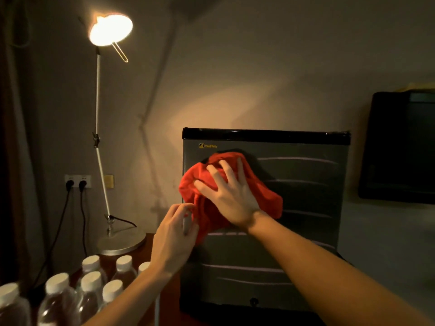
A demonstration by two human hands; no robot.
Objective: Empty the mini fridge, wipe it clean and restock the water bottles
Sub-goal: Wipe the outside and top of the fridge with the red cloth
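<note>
Wipe step | right hand [231, 194] flat, pressing red cloth [207, 184] on mini fridge [306, 208] door upper-left | left hand [174, 236] curled round door's left edge, probably steadying | water bottles [91, 281] parked beside fridge, awaiting restock

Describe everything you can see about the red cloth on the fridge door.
The crumpled red cloth, soft like terry or microfibre, is bunched against the dark grey mini fridge door, near its upper left. The right hand presses it flat with spread fingers. The left hand is beside its lower edge, gripping something pale.
</note>
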